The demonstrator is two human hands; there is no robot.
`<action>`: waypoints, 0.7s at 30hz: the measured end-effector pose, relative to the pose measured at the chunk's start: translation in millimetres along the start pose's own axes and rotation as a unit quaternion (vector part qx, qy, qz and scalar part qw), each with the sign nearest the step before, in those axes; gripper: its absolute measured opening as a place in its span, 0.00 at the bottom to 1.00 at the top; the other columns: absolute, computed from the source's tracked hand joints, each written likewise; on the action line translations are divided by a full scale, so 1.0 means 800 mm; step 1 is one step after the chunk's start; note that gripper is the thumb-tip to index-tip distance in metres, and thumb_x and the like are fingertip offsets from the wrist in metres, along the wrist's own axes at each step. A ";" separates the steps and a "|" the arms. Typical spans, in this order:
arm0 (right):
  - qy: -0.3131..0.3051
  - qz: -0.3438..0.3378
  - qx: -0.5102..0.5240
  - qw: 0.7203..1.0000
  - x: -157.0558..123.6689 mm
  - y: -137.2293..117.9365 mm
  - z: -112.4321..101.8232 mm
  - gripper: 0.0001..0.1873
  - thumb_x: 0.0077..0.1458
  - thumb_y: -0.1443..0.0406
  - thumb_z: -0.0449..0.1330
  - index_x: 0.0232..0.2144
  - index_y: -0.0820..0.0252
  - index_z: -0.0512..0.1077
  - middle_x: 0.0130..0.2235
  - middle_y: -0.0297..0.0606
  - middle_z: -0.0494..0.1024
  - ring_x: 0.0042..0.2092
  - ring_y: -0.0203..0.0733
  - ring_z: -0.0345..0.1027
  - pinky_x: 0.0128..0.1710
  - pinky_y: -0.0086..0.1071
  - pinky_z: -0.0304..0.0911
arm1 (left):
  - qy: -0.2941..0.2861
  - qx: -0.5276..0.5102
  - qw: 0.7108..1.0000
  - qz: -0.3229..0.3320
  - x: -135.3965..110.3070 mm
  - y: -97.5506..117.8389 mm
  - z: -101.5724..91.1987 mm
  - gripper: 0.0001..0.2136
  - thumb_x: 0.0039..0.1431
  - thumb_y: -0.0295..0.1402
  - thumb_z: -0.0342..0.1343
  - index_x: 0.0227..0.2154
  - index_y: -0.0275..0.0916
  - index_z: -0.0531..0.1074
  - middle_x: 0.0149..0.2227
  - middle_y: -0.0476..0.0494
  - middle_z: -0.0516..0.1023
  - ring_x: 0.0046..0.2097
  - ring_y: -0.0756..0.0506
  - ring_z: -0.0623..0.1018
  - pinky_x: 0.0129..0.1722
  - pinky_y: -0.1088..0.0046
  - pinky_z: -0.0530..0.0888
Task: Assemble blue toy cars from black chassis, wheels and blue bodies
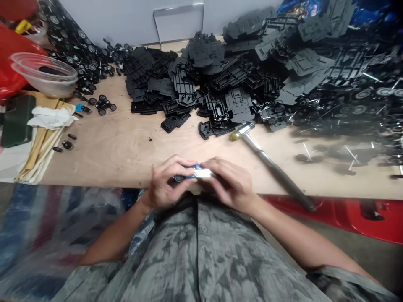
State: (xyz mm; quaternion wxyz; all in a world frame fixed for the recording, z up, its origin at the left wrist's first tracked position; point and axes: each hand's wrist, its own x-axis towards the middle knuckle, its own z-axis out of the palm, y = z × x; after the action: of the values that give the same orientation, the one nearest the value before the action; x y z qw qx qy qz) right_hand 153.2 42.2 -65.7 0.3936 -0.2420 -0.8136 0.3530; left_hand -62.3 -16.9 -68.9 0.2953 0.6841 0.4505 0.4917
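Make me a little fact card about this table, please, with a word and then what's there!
Left hand: holds one end of a blue piece
Right hand: holds its other end
Hammer: right of both hands, handle sticking past the table edge
Black parts: heaped beyond the hands
Wheels: piled at left, more at right
Bowl: see-through, at left

matt plstc parts (241, 105), shiny mtl hammer shaft (258, 150)
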 end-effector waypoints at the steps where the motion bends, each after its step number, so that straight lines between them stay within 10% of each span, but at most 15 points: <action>1: 0.006 0.007 0.001 1.000 0.002 0.000 0.001 0.12 0.65 0.68 0.60 0.51 0.60 0.75 0.40 0.43 0.83 0.40 0.45 0.79 0.40 0.36 0.76 | 0.006 0.003 1.000 -0.011 0.000 0.000 0.001 0.10 0.58 0.24 0.66 0.41 0.40 0.77 0.46 0.39 0.82 0.48 0.42 0.83 0.48 0.64 0.80; 8: 0.151 0.140 0.086 0.975 0.007 -0.011 0.026 0.06 0.62 0.65 0.65 0.42 0.58 0.79 0.40 0.41 0.85 0.41 0.43 0.81 0.42 0.34 0.77 | 0.208 -0.256 0.921 -0.206 0.006 0.023 0.048 0.30 0.54 0.44 0.71 0.55 0.43 0.67 0.52 0.37 0.82 0.50 0.41 0.83 0.52 0.60 0.79; 12: 0.206 0.139 0.161 0.955 -0.007 -0.014 0.044 0.08 0.62 0.63 0.66 0.44 0.58 0.78 0.41 0.40 0.84 0.43 0.43 0.81 0.44 0.34 0.78 | 0.227 -0.312 0.899 -0.208 0.002 0.038 0.080 0.22 0.63 0.50 0.61 0.50 0.38 0.74 0.52 0.33 0.82 0.55 0.36 0.81 0.58 0.54 0.77; 21: -0.053 -0.040 0.064 0.996 0.033 -0.056 -0.064 0.28 0.59 0.58 0.70 0.58 0.57 0.70 0.51 0.47 0.77 0.50 0.47 0.74 0.49 0.41 0.75 | 0.088 -0.005 0.996 -0.026 -0.021 0.047 0.028 0.19 0.62 0.34 0.64 0.56 0.43 0.71 0.54 0.37 0.80 0.55 0.40 0.81 0.57 0.61 0.77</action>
State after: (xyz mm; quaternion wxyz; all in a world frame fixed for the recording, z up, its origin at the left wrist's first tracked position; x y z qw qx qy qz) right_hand 174.6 51.2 3.2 0.3783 -0.1642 -0.8184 0.4002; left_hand -30.8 -47.3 -51.8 0.2709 0.6249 0.4898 0.5443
